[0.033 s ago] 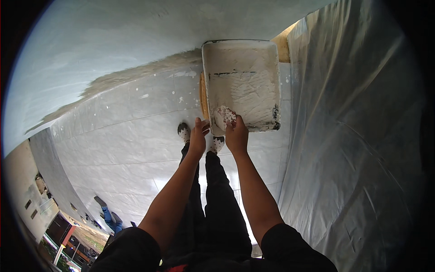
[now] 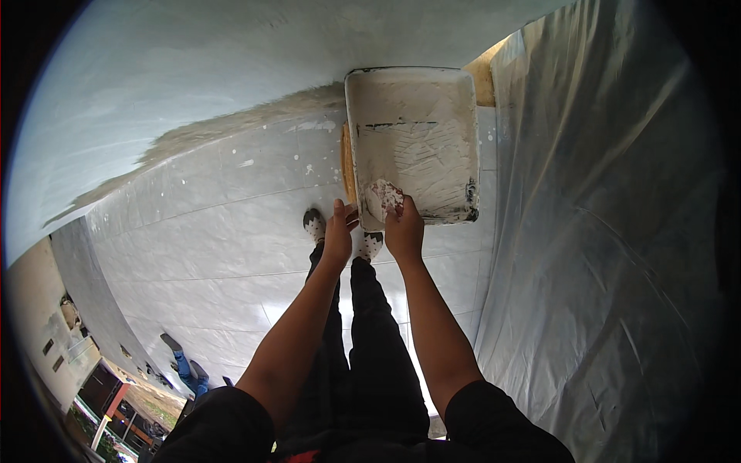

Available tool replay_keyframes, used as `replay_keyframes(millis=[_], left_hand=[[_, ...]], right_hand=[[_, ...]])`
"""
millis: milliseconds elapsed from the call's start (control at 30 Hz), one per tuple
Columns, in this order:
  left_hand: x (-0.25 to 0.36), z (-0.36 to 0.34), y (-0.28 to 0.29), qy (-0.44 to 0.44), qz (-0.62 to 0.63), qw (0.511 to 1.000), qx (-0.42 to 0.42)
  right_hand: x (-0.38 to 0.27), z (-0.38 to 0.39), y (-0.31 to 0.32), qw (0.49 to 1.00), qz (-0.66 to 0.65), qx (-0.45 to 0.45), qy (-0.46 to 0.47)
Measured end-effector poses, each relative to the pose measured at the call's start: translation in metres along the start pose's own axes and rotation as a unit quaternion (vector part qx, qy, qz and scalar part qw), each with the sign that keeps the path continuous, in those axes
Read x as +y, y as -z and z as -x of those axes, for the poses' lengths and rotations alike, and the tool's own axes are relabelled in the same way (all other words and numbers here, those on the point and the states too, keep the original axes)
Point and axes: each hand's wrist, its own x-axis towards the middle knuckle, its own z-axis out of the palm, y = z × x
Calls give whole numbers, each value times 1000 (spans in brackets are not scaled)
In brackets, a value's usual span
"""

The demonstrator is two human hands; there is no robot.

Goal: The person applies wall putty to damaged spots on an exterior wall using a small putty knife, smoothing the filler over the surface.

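A large paint tray (image 2: pixel 472 116) lies ahead of me, its inside coated with whitish paint. My right hand (image 2: pixel 404 229) is closed on a lumpy, paint-caked piece (image 2: pixel 382 199) with reddish-brown patches, over the tray's near left corner. What kind of thing this piece is, I cannot make out. Just outside that same corner is my left hand (image 2: pixel 338 235). Its thumb and fingers are apart and nothing shows in them; whether the fingertips touch the tray's edge is unclear. Along the tray's left side, a curved tan strip (image 2: pixel 347 166) sticks out from underneath.
The wall (image 2: pixel 208 69) beyond is pale blue-grey, with a brownish unpainted band low down. Clear plastic sheeting (image 2: pixel 594 231) hangs on the right. Grey floor covering (image 2: pixel 224 239) carries white paint spots. At lower left, a person's blue-clad legs (image 2: pixel 185 370) show.
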Motion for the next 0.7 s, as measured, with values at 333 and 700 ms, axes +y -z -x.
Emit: replay_keyframes(millis=[333,700], left_hand=[[2,1,-1,19,-1,1000,-8],[-12,-2,11,40,7,999,-24]], right_hand=[[-9,-6,8,1000,5,8,5],[-15,-19,49,997,15,-64,49]])
